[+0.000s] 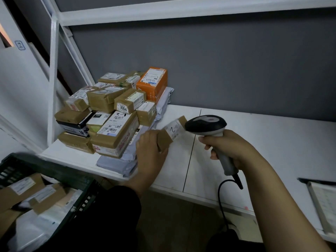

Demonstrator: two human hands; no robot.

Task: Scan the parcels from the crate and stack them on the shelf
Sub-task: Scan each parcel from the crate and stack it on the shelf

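Note:
My left hand (151, 151) grips a small brown taped parcel (172, 131) with a white label, held just above the white shelf (254, 139). My right hand (231, 148) holds a black and grey barcode scanner (207, 125), its head right next to the parcel's label. A stack of parcels (112, 113), mostly brown boxes plus an orange box (152, 82) and grey mailer bags, fills the shelf's left end, just left of my left hand. The dark crate (54, 171) at the lower left holds several more parcels (27, 193).
A white shelf upright (53, 79) stands left of the stack, and an upper shelf board (181, 11) runs overhead. The scanner's black cable (221, 193) hangs below the shelf edge. A paper-filled tray (323, 202) sits at the right edge.

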